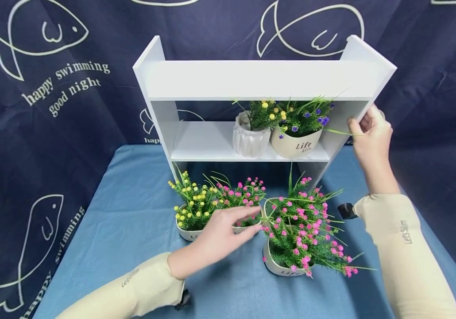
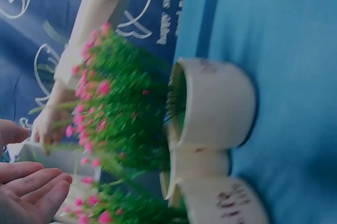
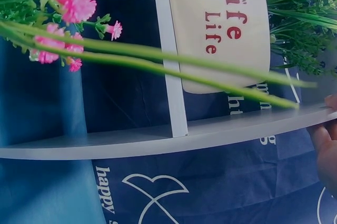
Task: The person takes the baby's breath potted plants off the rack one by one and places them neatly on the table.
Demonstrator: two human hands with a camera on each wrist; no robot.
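Note:
My right hand grips the right side panel of a white two-tier shelf, thumb in front and fingers behind the edge. In the right wrist view, part of that hand shows at the panel's edge. My left hand hovers over the table with fingers extended, close to the pink flowers, holding nothing. Its straight fingers show in the left wrist view, beside the blooms. Below stand cream pots of pink flowers and one of yellow flowers.
On the shelf's lower board stand a white ribbed pot of yellow flowers and a cream "Life" pot with blue flowers. A blue cloth covers the table. Behind hangs a dark blue curtain with fish drawings.

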